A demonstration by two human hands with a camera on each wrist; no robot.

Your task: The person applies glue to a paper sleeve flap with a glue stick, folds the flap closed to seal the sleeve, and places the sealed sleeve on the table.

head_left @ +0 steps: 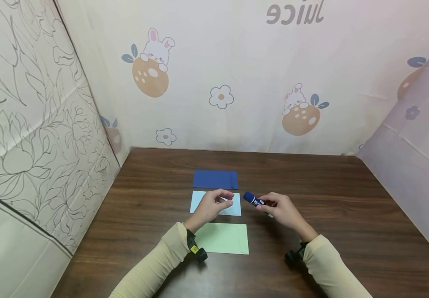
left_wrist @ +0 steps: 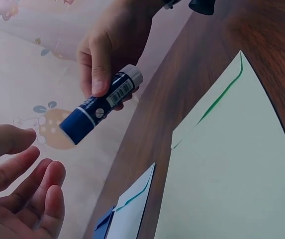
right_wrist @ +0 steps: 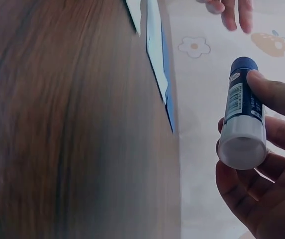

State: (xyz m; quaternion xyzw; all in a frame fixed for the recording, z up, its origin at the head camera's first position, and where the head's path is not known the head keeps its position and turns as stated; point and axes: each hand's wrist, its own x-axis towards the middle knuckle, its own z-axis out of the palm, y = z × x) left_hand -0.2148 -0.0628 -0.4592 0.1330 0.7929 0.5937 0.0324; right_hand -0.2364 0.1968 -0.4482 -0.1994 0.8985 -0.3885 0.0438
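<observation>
My right hand (head_left: 282,210) grips a glue stick (left_wrist: 101,104) with a dark blue cap and a white base, held up over the table. In the head view its capped end points up and left, toward my left hand (head_left: 209,206). That hand hovers above the light blue envelope (head_left: 196,201), fingers loosely bent and holding nothing. The left wrist view shows a gap between its fingertips (left_wrist: 30,135) and the cap. A green envelope (head_left: 224,239) lies nearest me, and a dark blue envelope (head_left: 214,179) lies farthest away.
Brown wood-grain table (head_left: 329,198) extends to both sides of the envelopes. A patterned cloth wall (head_left: 221,124) rises at the table's back edge, with further cloth walls on the left and right. Each wrist wears a strapped black camera (head_left: 201,255).
</observation>
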